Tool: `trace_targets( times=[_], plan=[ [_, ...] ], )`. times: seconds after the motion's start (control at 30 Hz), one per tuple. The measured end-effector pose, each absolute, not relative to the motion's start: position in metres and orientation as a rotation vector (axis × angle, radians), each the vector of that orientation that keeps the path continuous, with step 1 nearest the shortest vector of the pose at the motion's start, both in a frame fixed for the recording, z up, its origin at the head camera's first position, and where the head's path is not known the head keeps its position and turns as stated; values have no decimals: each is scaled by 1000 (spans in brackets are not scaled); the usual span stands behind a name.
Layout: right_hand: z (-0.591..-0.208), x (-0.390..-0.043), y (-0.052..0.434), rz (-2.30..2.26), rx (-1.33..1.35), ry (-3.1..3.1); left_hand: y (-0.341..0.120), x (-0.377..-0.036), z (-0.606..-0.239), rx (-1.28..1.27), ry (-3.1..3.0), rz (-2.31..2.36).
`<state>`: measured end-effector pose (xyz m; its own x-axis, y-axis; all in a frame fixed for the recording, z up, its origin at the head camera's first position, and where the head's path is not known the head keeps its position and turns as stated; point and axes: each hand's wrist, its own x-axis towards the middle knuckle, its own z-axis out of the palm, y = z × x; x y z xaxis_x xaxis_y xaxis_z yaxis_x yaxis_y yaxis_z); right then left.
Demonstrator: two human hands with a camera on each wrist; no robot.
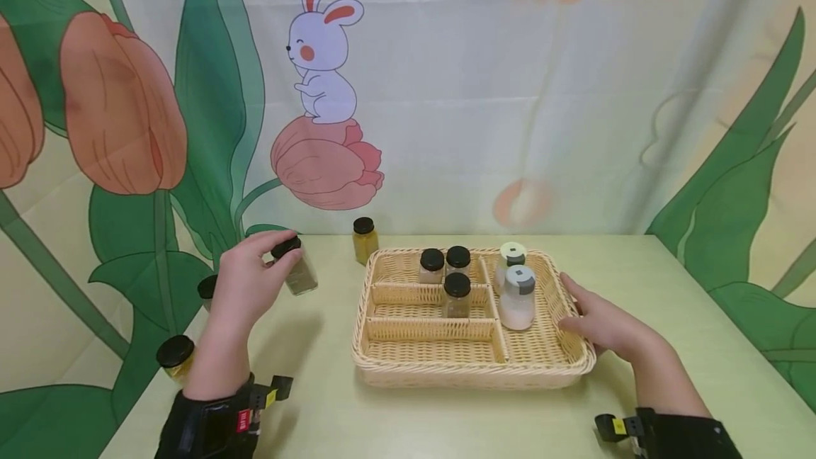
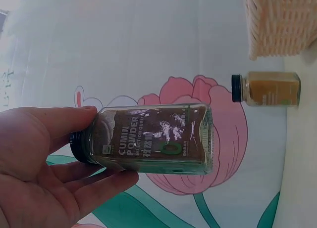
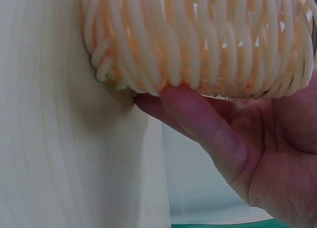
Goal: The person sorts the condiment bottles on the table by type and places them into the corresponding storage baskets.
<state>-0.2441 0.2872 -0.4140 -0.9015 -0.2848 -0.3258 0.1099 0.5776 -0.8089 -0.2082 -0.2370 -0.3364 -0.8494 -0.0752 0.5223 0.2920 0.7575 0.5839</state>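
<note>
Approx halfway, judging by layout: 3 black-lid jars + 2 shakers sit in the basket. Left hand grips the cumin jar by its lid, off the desk; right hand lies flat on the basket's side, fingers straight. Left outside: yellow jar + 2 jars at desk's left edge.

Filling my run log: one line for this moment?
left hand: grips cumin jar, lifted | right hand: rests on basket edge | basket: five jars

I see soft, even, bright light from above, faint shadows under the wicker tray and left hand, head view sharp with slight edge bowing, right wrist view overexposed and blurry, cumin jar label legible.
</note>
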Motion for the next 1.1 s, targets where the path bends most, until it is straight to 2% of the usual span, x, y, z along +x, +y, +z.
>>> trace_targets(
  times=[1.1],
  plan=[
    [-413, -242, 286, -1237, -164, 2414, -179, -207, -328, -284, -2442, -1076]
  ],
)
